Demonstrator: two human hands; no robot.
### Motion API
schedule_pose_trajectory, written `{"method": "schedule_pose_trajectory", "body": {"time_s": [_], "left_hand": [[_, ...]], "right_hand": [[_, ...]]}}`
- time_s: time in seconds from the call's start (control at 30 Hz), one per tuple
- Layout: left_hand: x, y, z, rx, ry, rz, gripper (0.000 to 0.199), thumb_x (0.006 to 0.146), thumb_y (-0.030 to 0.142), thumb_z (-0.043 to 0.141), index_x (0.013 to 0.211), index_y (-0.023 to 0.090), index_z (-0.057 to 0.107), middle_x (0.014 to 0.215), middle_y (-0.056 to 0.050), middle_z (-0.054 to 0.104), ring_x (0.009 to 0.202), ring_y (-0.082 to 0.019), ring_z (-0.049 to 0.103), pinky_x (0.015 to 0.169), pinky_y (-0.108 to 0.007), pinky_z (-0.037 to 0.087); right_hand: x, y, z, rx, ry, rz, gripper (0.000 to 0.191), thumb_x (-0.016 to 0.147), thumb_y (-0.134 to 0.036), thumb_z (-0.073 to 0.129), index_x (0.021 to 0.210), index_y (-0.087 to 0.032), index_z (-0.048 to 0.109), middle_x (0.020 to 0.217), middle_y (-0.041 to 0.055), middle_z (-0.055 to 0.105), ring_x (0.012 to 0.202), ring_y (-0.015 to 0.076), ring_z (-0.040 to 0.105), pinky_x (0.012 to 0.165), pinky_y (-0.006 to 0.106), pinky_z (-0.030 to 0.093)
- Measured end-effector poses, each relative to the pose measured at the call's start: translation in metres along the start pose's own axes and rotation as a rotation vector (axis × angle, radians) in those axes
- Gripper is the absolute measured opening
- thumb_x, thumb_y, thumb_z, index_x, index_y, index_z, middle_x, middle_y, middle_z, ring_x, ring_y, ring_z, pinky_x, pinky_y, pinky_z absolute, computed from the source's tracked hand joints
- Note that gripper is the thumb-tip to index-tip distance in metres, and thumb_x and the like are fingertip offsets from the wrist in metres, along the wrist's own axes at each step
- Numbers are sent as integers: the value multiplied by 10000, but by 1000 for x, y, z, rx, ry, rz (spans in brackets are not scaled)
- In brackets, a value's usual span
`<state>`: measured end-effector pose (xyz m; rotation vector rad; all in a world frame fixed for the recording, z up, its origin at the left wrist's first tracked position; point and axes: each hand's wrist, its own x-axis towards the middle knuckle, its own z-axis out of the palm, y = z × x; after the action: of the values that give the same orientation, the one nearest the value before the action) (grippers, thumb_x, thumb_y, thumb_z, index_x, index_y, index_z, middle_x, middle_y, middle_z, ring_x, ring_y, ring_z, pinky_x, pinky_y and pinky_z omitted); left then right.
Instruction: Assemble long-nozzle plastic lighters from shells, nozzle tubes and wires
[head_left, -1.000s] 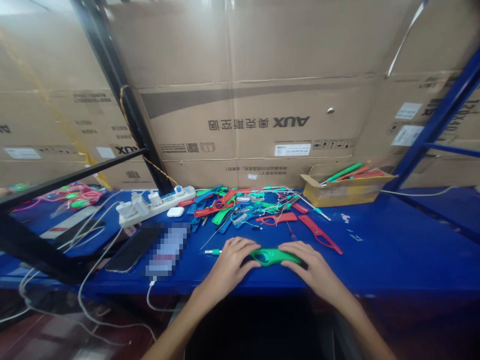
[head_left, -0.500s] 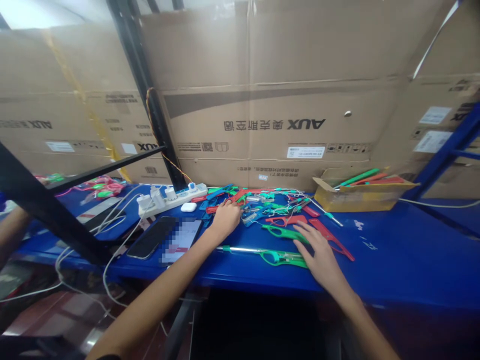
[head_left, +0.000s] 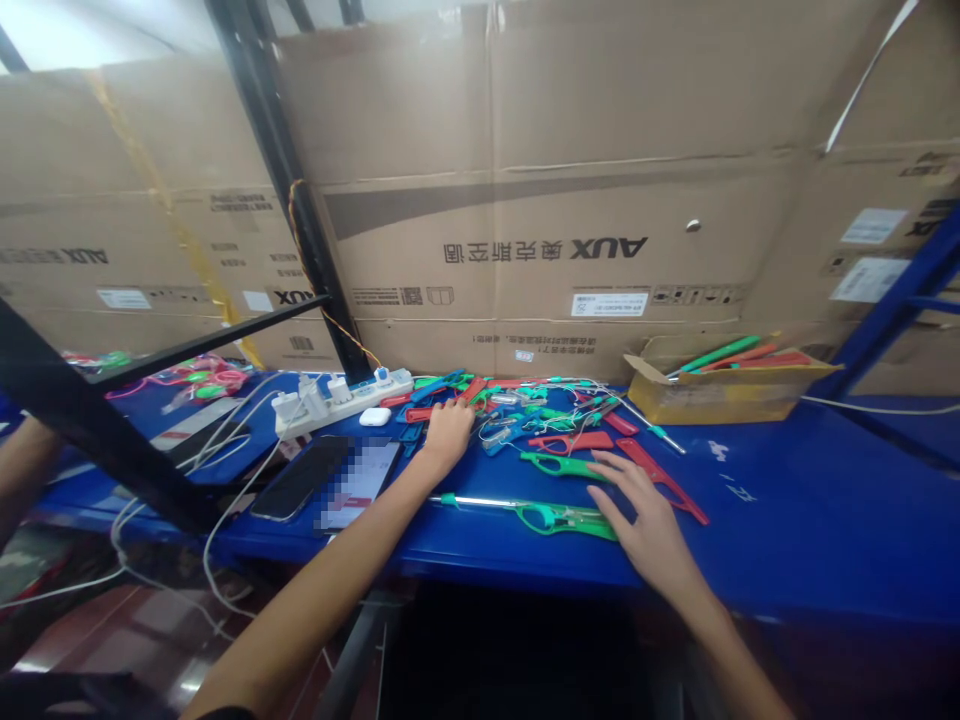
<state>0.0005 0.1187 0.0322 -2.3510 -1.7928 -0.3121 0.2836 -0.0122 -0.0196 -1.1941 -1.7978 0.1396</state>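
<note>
My left hand (head_left: 448, 437) reaches into a pile of lighter parts, near a red handle piece (head_left: 421, 414) and some blue pieces. Its fingers curl downward close together, and what they grip is hidden. With fingers spread, my right hand (head_left: 646, 508) rests at the right end of a green lighter casing half (head_left: 559, 465); whether it presses on it I cannot tell. Just in front lies a long-nosed gas lighter (head_left: 566, 518) with a green open body, inner parts showing, and a metal tube pointing left. Red casing pieces (head_left: 574, 441) lie beyond the right fingers.
A cardboard box (head_left: 720, 398) of green and red lighter pieces stands at the back right. Left are a power strip (head_left: 349, 402), a white earbud case (head_left: 375, 416), and a dark phone (head_left: 304, 478). A black metal post (head_left: 112, 430) crosses the left side; another person's arm shows beyond it.
My left hand has shifted slightly left and its fingers are curled lower in the pile. The right hand's fingers have spread a little, sliding slightly off the green casing.
</note>
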Motion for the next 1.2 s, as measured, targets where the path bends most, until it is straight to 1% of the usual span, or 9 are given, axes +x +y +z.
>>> {"method": "schedule_pose_trajectory", "body": {"time_s": [0.1, 0.2, 0.37, 0.47, 0.6, 0.87, 0.97, 1.1, 1.2], "left_hand": [[1, 0, -7, -96, 105, 17, 125, 987, 141, 570, 1038, 108, 679, 1134, -150, 679, 1130, -283, 629, 1015, -494, 473], [-1, 6, -22, -241, 212, 65, 197, 974, 67, 485, 968, 128, 672, 1077, -174, 683, 1083, -292, 644, 983, -448, 466], [-33, 58, -41, -557, 280, 261, 130, 1016, 214, 521, 960, 178, 632, 954, -52, 684, 873, -179, 667, 809, -279, 526], [-57, 99, -34, -910, 278, 330, 125, 1000, 251, 566, 915, 177, 620, 904, -34, 670, 792, -156, 653, 748, -254, 529], [-73, 124, -14, -1387, 173, 238, 173, 958, 324, 628, 866, 178, 612, 879, -35, 645, 771, -154, 644, 727, -258, 532], [-94, 108, 1, -1658, -52, 140, 317, 874, 466, 746, 871, 166, 644, 946, -63, 687, 874, -198, 693, 831, -325, 571], [-105, 92, 1, -1599, -146, 200, 335, 880, 456, 747, 1063, 189, 662, 1108, -91, 707, 1046, -240, 690, 947, -370, 552], [-113, 58, 0, -1355, 83, 74, 490, 955, 443, 656, 1379, 247, 509, 1301, -105, 651, 1180, -246, 635, 1034, -406, 509], [-112, 36, -2, -1116, 111, 120, 452, 982, 409, 631, 1400, 273, 527, 1290, -77, 662, 1134, -235, 636, 990, -389, 518]], "right_hand": [[0, -3, -2, 9, -2, -7, 257, 992, -357, 567, 1205, -268, 681, 1329, 99, 652, 1254, 273, 614, 1052, 471, 506], [0, -6, -4, 26, -6, -18, 247, 997, -346, 561, 1194, -267, 689, 1304, 97, 671, 1235, 268, 629, 1054, 467, 509], [-3, -11, -5, 40, -55, -45, 440, 1003, -332, 566, 1440, -288, 541, 1430, 85, 613, 1267, 240, 624, 1069, 407, 516], [-6, -13, -5, 28, -56, -79, 540, 997, -339, 581, 1520, -294, 450, 1442, 86, 610, 1233, 232, 651, 1058, 389, 529], [-5, -13, -6, 23, 8, -104, 409, 993, -322, 587, 1399, -267, 584, 1328, 85, 687, 1212, 238, 665, 1041, 384, 543], [-5, -17, -10, 101, -96, -54, 342, 940, -374, 665, 1262, -259, 681, 1239, 71, 733, 1120, 252, 715, 951, 378, 601], [-6, -17, -9, 37, -108, -84, 337, 970, -333, 608, 1295, -273, 672, 1254, 65, 733, 1144, 256, 705, 995, 418, 572], [-6, -18, -11, -54, -111, -117, 313, 984, -330, 590, 1282, -296, 683, 1239, 55, 741, 1147, 265, 695, 1027, 477, 527], [-7, -19, -13, -66, -141, -142, 295, 988, -327, 596, 1267, -298, 688, 1244, 52, 737, 1162, 263, 679, 1015, 480, 521]]}}
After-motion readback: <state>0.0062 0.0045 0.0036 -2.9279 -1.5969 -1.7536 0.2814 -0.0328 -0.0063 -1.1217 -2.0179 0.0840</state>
